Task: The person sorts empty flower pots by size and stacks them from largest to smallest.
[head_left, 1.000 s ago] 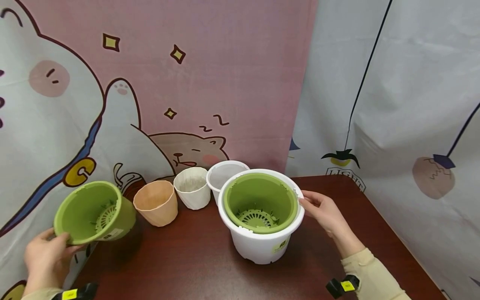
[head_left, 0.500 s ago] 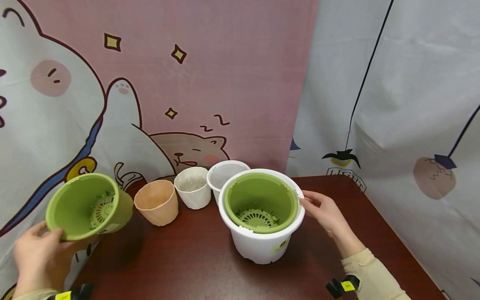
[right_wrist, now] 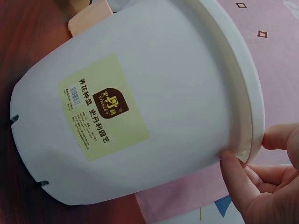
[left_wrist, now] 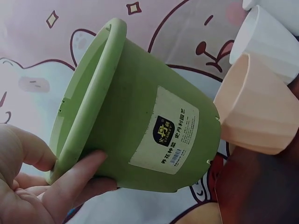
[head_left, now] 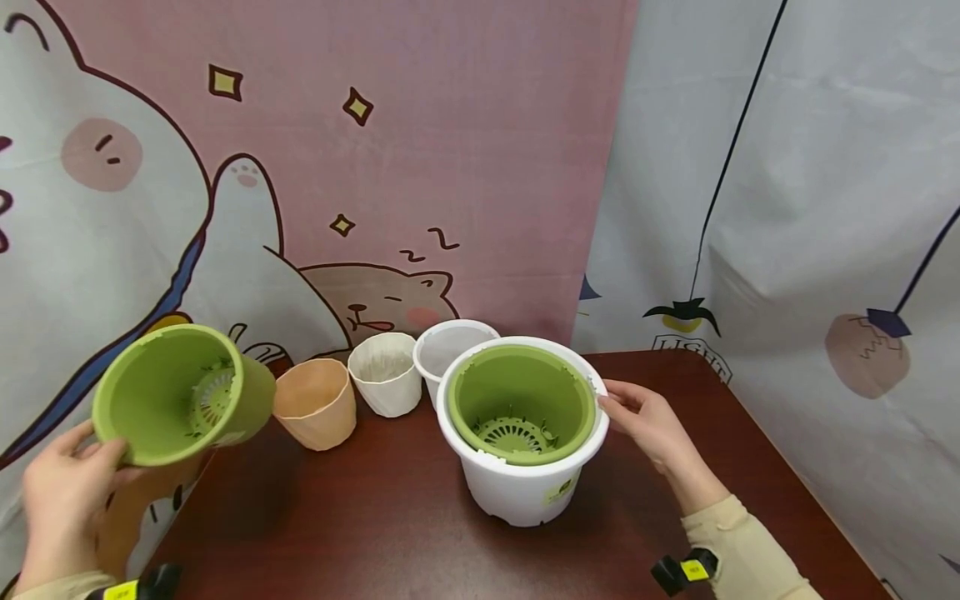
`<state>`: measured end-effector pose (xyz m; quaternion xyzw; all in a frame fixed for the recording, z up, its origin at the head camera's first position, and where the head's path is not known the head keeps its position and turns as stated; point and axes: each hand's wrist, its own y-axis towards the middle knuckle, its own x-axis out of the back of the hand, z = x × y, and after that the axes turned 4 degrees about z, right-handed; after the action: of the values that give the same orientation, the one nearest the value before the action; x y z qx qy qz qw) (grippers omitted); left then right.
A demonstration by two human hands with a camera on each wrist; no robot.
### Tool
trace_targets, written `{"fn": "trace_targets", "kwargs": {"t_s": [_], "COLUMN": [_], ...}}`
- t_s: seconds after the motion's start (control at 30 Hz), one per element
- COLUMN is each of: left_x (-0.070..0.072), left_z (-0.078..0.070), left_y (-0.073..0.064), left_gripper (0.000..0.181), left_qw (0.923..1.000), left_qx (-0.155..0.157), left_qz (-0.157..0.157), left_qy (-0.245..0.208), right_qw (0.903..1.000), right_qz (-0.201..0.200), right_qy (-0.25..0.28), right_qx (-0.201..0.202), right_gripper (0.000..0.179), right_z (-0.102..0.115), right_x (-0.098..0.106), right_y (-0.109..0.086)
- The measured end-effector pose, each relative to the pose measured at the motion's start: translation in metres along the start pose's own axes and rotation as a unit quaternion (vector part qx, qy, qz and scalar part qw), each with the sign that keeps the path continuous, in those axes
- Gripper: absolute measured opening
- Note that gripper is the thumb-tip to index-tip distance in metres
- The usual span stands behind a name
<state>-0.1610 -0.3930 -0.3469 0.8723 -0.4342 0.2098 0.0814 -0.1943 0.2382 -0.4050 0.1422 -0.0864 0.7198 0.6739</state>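
Observation:
A green plastic flower pot [head_left: 161, 400] is held up at the left, tilted with its mouth toward the head camera. My left hand [head_left: 71, 492] pinches its rim; in the left wrist view a printed label [left_wrist: 168, 130] shows on the pot's side. On the table stands a large white flower pot [head_left: 517, 496] with another green pot [head_left: 521, 392] nested inside. My right hand [head_left: 652, 429] grips the white pot's rim at its right side, thumb and fingers on either side of the rim in the right wrist view.
Behind, in a row, stand a peach pot [head_left: 315, 412], a small cream pot [head_left: 386, 383] and a white pot [head_left: 442, 354] partly hidden by the large one. The dark red table [head_left: 360, 517] meets printed cloth [head_left: 480, 167] at the back.
The left hand has shifted left and then raised the green pot, tipping its mouth further toward the head camera. The right hand and the white pot have stayed put.

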Motion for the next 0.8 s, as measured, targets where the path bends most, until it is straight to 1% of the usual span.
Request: {"fn": "trace_targets", "kwargs": {"t_s": [0.07,0.17,0.3,0.37,0.5,0.53,0.63,0.73,0.8], "left_x": [-0.002,-0.003,-0.005,-0.007,-0.012,-0.013,-0.016,-0.018,-0.02], "left_z": [-0.004,-0.009,-0.014,-0.017,-0.022,-0.023,-0.025,-0.027,-0.029], "left_y": [-0.002,-0.004,-0.006,-0.006,-0.008,-0.009,-0.012,-0.015,-0.017], "left_gripper": [0.066,0.067,0.067,0.066,0.065,0.065,0.065,0.067,0.067], "left_qw": [0.9999,0.9998,0.9988,0.9983,0.997,0.9964,0.9919,0.9802,0.9756], "left_qx": [-0.008,-0.01,-0.028,-0.043,-0.061,-0.065,-0.073,-0.076,-0.08], "left_qz": [-0.001,0.014,0.034,0.037,0.047,0.052,0.077,0.107,0.12], "left_qy": [0.01,-0.006,-0.02,-0.012,-0.012,-0.02,-0.07,-0.148,-0.166], "right_qw": [1.0,1.0,1.0,1.0,1.0,0.9999,0.9999,0.9998,0.9998], "right_qz": [0.0,0.0,0.001,0.001,0.002,0.002,0.003,0.003,0.003], "right_qy": [-0.002,-0.004,0.001,0.003,0.009,0.011,0.015,0.017,0.018], "right_qx": [-0.001,-0.001,0.002,0.002,0.003,0.004,0.006,0.009,0.01], "right_gripper": [0.053,0.053,0.053,0.053,0.052,0.052,0.051,0.051,0.051], "right_z": [0.0,0.0,0.001,0.001,0.001,0.001,0.001,0.002,0.001], "right_x": [0.0,0.0,0.0,0.0,0.0,0.0,0.0,-0.001,-0.001], "right_y": [0.0,0.0,0.0,0.0,0.0,0.0,-0.001,-0.001,-0.001]}}
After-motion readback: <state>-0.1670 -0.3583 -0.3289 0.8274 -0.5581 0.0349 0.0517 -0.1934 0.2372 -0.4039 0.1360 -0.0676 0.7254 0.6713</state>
